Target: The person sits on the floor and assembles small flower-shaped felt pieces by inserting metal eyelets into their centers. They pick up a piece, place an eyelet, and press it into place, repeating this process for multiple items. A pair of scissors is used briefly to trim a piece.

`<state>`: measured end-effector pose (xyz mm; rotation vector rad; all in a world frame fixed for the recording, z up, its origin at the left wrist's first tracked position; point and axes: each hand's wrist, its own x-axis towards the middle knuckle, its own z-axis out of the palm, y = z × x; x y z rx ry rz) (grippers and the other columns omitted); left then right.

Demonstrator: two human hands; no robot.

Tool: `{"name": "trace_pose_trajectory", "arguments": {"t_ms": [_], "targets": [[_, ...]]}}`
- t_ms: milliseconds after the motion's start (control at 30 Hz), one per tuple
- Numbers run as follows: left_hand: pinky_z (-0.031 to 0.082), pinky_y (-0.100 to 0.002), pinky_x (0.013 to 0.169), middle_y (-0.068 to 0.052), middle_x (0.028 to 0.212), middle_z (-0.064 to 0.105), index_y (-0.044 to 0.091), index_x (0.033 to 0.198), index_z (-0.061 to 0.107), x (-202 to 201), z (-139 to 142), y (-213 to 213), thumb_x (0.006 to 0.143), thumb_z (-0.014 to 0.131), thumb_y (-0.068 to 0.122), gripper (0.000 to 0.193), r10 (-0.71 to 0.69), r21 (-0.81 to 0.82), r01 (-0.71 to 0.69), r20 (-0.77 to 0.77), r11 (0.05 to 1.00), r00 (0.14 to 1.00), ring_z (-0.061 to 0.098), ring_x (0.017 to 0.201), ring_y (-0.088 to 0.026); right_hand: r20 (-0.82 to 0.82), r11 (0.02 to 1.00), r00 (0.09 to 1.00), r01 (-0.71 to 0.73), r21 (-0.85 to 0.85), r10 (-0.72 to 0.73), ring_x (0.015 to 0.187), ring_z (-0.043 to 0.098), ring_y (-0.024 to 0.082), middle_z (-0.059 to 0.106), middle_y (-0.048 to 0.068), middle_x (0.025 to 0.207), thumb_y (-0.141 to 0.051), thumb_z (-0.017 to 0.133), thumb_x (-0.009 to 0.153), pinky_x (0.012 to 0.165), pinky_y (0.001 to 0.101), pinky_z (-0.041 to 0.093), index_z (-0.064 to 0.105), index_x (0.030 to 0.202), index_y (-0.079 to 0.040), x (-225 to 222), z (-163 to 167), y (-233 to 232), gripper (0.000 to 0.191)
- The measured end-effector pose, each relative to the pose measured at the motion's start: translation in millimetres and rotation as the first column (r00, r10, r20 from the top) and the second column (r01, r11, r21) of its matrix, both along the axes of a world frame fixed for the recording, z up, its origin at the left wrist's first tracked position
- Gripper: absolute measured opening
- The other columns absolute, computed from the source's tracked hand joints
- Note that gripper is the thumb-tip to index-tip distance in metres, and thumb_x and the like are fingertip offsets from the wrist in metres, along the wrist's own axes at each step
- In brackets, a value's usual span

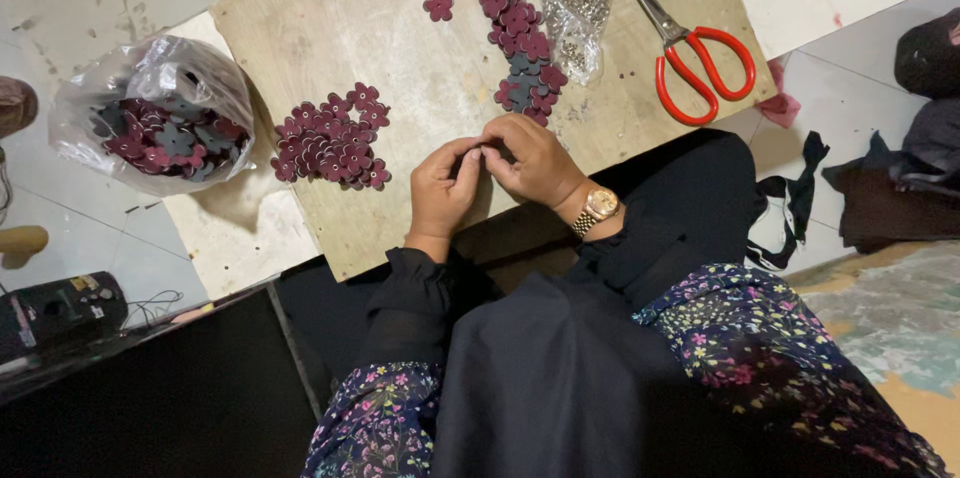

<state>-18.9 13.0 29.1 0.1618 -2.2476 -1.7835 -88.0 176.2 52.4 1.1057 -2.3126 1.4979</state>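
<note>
My left hand (443,188) and my right hand (532,158) meet over the near edge of a wooden board (330,28), fingertips pinched together on a small piece that the fingers hide. A gold wristwatch (598,206) sits on my right wrist. A heap of dark red flower-shaped cutouts (333,138) lies just left of my left hand. Beyond my right hand a second row of flower cutouts (517,33) runs away from me. One single flower cutout (437,6) lies apart near the board's far side.
A small clear bag of metal studs (577,23) and red-handled scissors (690,48) lie on the board's right part. A clear plastic bag of more cutouts (160,118) sits on the floor at left. Dark cloth (915,168) lies at right.
</note>
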Motion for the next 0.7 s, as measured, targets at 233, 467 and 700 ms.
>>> {"name": "trace_pose_trajectory", "arguments": {"t_ms": [233,467,700], "targets": [[0.057,-0.024,0.083,-0.007,0.102,0.076,0.002,0.115,0.072,-1,-3,0,0.1,0.066,0.007,0.017,0.0,0.092,0.0,-0.01,0.996,1.0,0.07,0.091,-0.008,0.077,0.998,0.996,0.042,-0.046,-0.038,0.086,0.071,0.028,0.07,0.011,0.1,0.0,0.073,0.092,0.075,0.0353,0.057,0.063,0.107,-0.003,2,-2,-4,0.018],[0.058,-0.027,0.078,-0.008,0.097,0.074,0.006,0.107,0.072,-1,3,-3,0.096,0.066,0.007,0.013,0.05,-0.074,-0.054,-0.058,0.996,0.997,0.072,0.085,-0.016,-0.198,0.969,0.949,0.248,-0.012,-0.246,0.093,0.067,0.031,0.07,0.01,0.103,0.0,0.068,0.091,0.088,0.043,0.051,0.067,0.105,-0.007,-4,7,4,0.016],[0.057,-0.031,0.08,-0.01,0.097,0.072,0.006,0.103,0.071,-1,6,-4,0.094,0.066,0.007,0.01,0.076,-0.157,-0.094,-0.118,0.983,0.99,0.072,0.088,-0.021,-0.288,0.768,0.774,0.619,0.164,-0.563,0.116,0.057,0.034,0.064,0.012,0.123,-0.008,0.065,0.101,0.103,0.0457,0.043,0.07,0.119,-0.007,-57,-5,47,0.019]]}}
